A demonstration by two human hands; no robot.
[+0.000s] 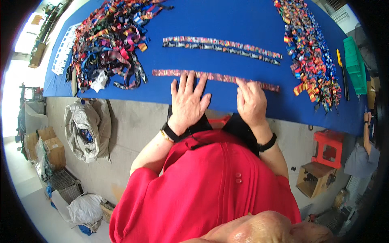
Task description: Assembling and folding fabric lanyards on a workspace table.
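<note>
A pink-red patterned ribbon [221,77] lies stretched across the near part of the blue-covered table [227,20]. My left hand [187,99] rests flat near its left end, fingers spread and fingertips on the ribbon. Toward the right end, my right hand [253,102] is closed, its curled fingers and thumb pinching at the ribbon's near edge. Farther back, two more ribbons lie side by side: a multicoloured one [223,42] and a black-and-white patterned one [227,50].
A tangled heap of ribbons [111,44] covers the table's left side, with a white crumpled scrap [99,81] on it. Bundled ribbons [310,52] lie at right, beside a yellow-and-black tool [342,73] and a green tray [355,67]. A red stool [329,148] and sack [87,129] stand below.
</note>
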